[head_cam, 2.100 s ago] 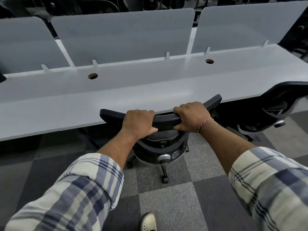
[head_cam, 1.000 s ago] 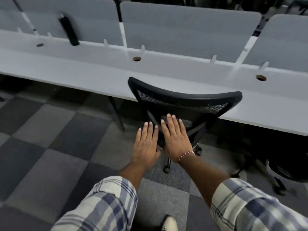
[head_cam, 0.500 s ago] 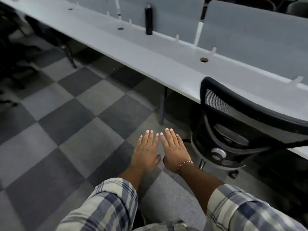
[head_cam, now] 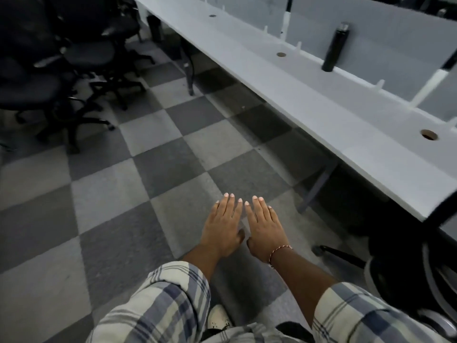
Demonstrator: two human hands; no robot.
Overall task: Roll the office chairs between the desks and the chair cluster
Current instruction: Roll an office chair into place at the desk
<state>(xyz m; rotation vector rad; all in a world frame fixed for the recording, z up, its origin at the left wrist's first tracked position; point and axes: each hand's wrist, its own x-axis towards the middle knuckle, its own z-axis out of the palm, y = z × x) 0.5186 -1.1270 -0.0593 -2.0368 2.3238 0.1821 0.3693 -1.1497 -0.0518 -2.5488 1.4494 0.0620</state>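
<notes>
My left hand (head_cam: 223, 225) and my right hand (head_cam: 264, 226) hover side by side over the carpet, palms down, fingers straight, holding nothing. The black office chair (head_cam: 415, 263) that stands at the long grey desk (head_cam: 333, 115) is cut off by the right edge; only part of its back and base shows, well right of my hands. A cluster of black office chairs (head_cam: 61, 63) fills the upper left corner, several floor tiles away from my hands.
The floor is a checkered grey carpet (head_cam: 138, 184). A black bottle (head_cam: 335, 47) stands on the desk against the grey divider panels (head_cam: 385, 26). Desk legs (head_cam: 317, 184) reach the floor under the desk's front edge. My shoe (head_cam: 218, 318) shows at the bottom.
My hands let go of the chair back and flattened out. The view swung left: the chair slid to the right edge and the chair cluster came into sight at upper left.
</notes>
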